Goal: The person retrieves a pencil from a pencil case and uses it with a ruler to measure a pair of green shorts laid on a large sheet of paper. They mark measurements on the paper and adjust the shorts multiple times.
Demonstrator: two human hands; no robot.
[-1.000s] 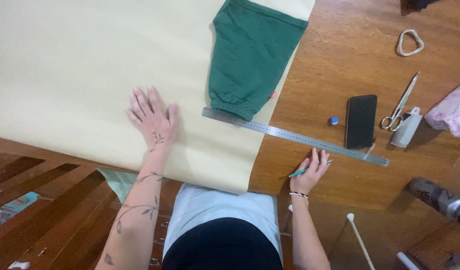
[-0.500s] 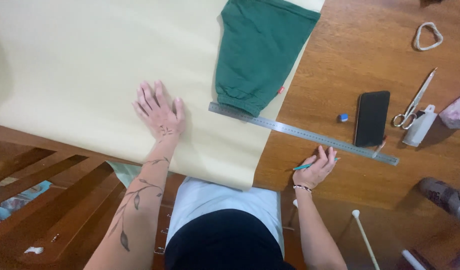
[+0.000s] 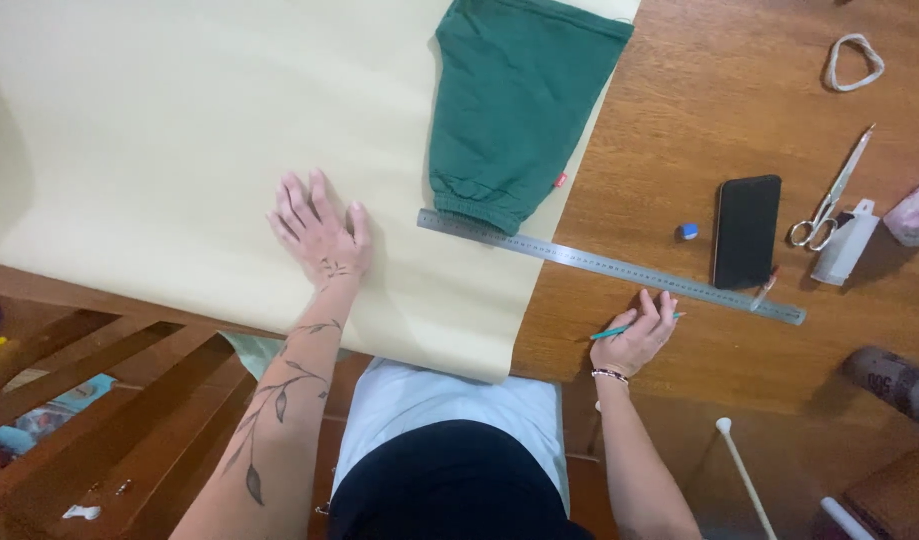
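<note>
A home sewing space: wooden table (image 3: 740, 80), pattern paper (image 3: 180, 130), scissors (image 3: 830, 200), ruler (image 3: 610, 266).

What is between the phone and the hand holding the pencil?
In the head view, the long metal ruler lies between the phone and the right hand, which holds a green pencil. The rest is bare wooden table.

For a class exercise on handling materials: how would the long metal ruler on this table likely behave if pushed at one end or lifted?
The metal ruler is long, thin and flat, so it would probably slide or pivot on the wooden table rather than roll. One end lies on the cream paper, which might drag along. Lifted by one end, it may flex slightly.
</note>
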